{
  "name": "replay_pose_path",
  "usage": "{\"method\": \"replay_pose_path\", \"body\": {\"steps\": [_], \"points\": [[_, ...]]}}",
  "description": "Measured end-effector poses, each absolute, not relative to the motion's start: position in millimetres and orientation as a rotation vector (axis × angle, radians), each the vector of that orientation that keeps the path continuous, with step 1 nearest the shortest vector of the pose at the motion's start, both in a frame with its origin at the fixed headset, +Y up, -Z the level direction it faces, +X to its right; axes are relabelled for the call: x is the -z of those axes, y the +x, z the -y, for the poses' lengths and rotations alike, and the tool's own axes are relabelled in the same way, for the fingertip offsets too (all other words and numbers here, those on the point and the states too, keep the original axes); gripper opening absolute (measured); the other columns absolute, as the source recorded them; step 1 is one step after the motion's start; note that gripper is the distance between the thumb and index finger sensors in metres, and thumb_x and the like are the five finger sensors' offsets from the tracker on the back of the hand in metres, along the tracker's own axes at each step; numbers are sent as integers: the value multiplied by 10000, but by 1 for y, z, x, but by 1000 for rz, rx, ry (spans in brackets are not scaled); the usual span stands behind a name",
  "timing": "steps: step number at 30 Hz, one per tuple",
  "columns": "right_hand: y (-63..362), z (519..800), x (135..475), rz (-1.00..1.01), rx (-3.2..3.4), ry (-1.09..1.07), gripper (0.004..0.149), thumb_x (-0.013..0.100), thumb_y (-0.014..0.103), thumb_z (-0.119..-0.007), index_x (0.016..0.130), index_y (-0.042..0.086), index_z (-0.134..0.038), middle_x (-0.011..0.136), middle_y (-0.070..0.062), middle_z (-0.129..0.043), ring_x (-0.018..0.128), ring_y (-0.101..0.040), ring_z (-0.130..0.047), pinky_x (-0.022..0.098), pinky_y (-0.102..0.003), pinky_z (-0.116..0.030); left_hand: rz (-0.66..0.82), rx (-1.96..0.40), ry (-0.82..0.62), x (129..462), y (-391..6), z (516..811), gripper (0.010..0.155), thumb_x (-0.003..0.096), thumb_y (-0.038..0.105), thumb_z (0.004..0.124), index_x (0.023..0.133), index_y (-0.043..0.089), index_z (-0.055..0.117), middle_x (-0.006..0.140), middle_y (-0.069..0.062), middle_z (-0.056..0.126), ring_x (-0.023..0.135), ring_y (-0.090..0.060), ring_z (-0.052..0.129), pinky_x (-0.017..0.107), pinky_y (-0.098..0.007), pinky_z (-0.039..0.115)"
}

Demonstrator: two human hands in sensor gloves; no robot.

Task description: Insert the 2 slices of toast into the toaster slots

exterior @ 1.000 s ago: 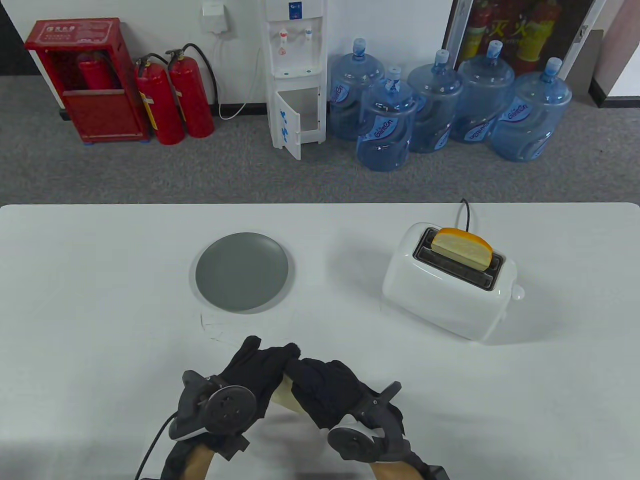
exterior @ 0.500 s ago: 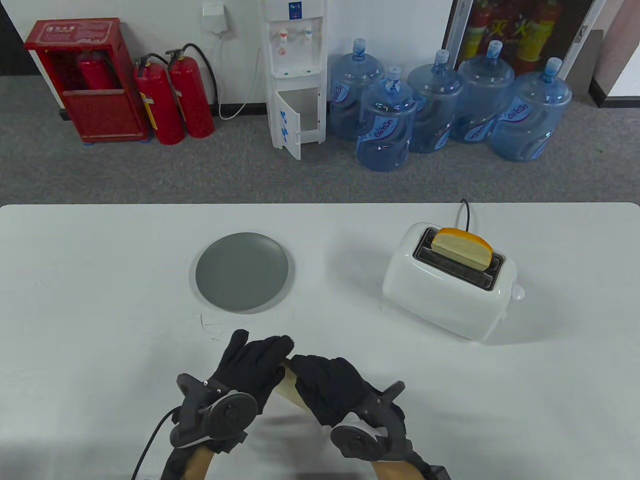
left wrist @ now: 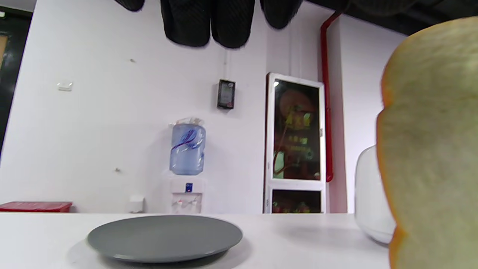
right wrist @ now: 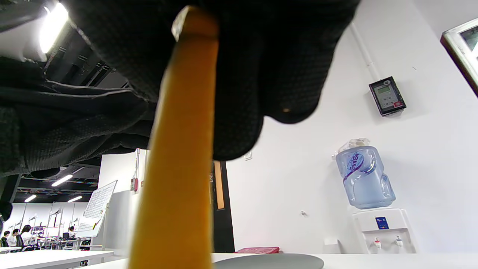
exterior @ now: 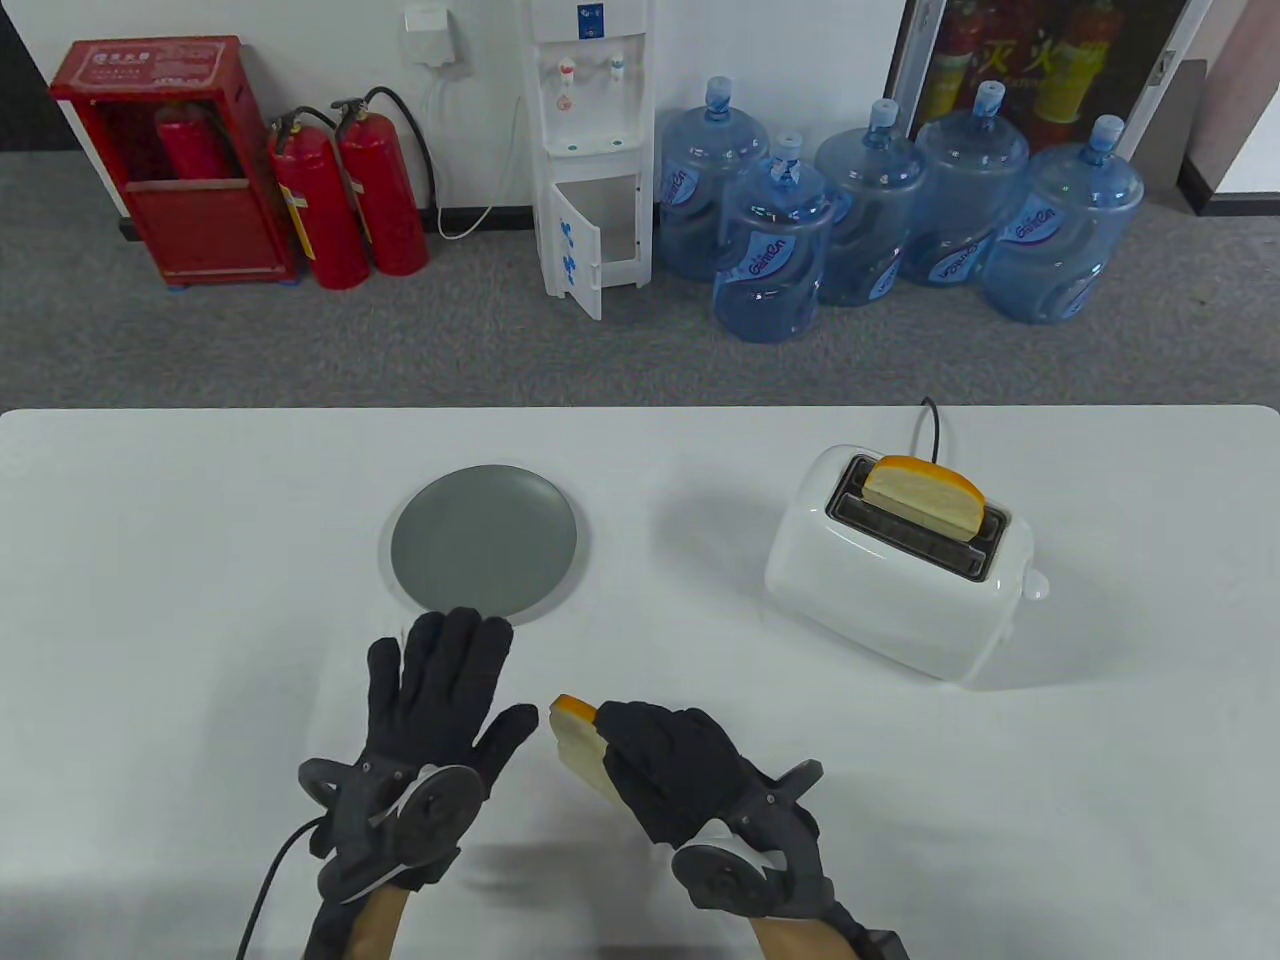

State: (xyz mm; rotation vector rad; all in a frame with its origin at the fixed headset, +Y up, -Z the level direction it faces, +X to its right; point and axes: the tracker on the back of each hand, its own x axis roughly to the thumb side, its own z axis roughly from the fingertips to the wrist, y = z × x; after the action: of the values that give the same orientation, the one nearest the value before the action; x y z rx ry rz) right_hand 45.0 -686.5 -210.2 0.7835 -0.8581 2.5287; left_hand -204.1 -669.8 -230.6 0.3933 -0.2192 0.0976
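Note:
A white toaster (exterior: 895,570) stands at the table's right, and one slice of toast (exterior: 925,497) sticks up out of its far slot; the near slot is empty. My right hand (exterior: 665,765) grips a second slice (exterior: 575,740) on edge near the table's front middle, its orange crust (right wrist: 179,157) running down between my fingers (right wrist: 269,71) in the right wrist view. My left hand (exterior: 440,685) lies flat and spread just left of that slice, holding nothing. From the left wrist the held slice (left wrist: 433,149) fills the right side, with the toaster (left wrist: 369,194) behind it.
An empty grey plate (exterior: 484,543) sits left of centre, just beyond my left fingertips, and shows again as the plate (left wrist: 164,237) in the left wrist view. The toaster's black cord (exterior: 932,425) runs off the table's far edge. Beyond the table stand water bottles and fire extinguishers.
My left hand has let go of the slice, opened flat and slid left and forward towards the plate. My right hand now holds the slice alone and has turned it more upright.

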Motion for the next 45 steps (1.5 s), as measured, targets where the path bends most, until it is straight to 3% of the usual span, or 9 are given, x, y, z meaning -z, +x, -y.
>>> {"method": "replay_pose_path", "body": {"steps": [12,30,45], "points": [[45,686,209,862,-2525,785,500,609,388,-858,1053,304,-644,900,29,-884,590,-45,-1086,577,-349,-947,75,6,278,245,-227,689,783,532,709,476,1201,384,229,1273,-88,180,1140,-486,142,790,-659,265],[41,683,205,864,-2507,802,492,608,386,-858,1045,313,-645,903,31,-881,597,-53,-1087,583,-357,-944,-18,-48,174,256,-249,703,783,534,708,464,1200,384,210,1276,-89,182,1140,-488,138,786,-660,249],[40,647,201,910,-2435,784,489,617,384,-853,1052,351,-632,934,51,-867,650,-68,-1079,624,-382,-920,-26,-77,144,257,-250,700,778,538,701,464,1202,381,214,1278,-92,184,1139,-489,138,788,-659,252]]}}
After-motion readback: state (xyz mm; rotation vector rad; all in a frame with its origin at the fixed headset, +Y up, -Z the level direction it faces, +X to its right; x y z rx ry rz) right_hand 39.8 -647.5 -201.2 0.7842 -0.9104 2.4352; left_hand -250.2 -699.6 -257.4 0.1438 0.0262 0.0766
